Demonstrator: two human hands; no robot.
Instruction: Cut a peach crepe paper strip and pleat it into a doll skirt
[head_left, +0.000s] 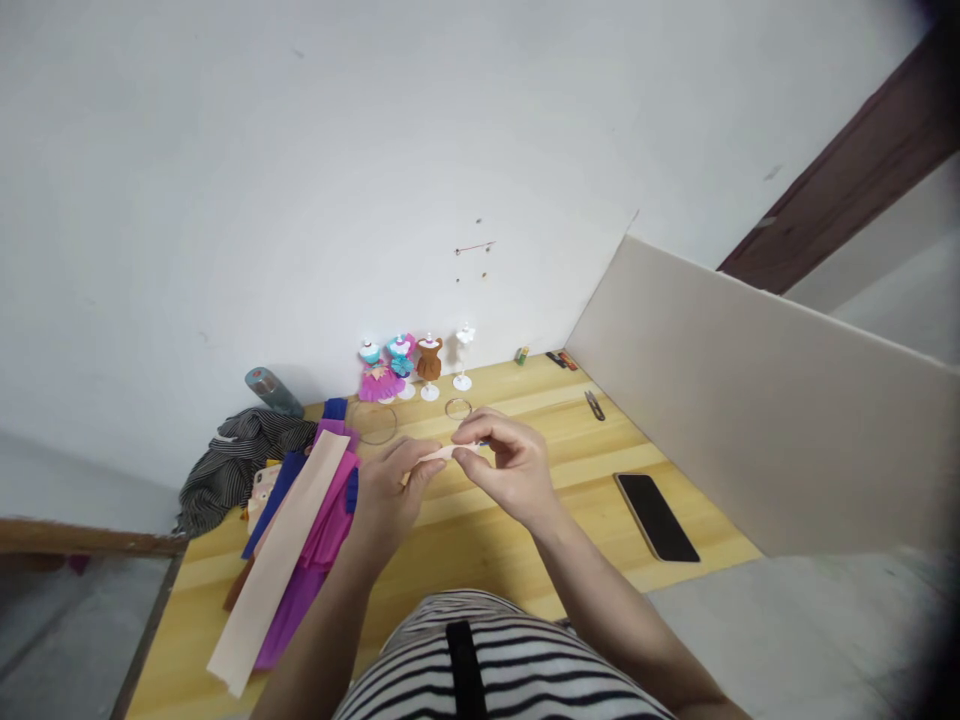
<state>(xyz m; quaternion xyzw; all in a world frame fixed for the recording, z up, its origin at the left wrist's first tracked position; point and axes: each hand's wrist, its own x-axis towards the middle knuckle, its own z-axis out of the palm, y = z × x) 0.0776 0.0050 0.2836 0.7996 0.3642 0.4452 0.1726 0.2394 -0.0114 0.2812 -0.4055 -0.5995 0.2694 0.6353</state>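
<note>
A narrow strip of pale pink paper (442, 454), crepe-like in look, is stretched between my hands above the table. My left hand (396, 480) pinches its left end between thumb and fingers. The other end is in the grip of my right hand (514, 462), thumb against fingertips. Something small and blue shows by the right fingertips, too little of it to name. Beyond the hands stand miniature dress forms: one in a brown dress (430, 362), one with a pink skirt (381, 382), one in blue and pink (401, 358), and a bare white one (463, 358).
Left lie coloured paper strips (281, 560), a striped cloth (244, 460) and a grey-blue bottle (273, 390). A phone (658, 517) and thread snips (595, 405) rest at right, before a white panel (750, 400). Wire rings (458, 408) lie behind my hands.
</note>
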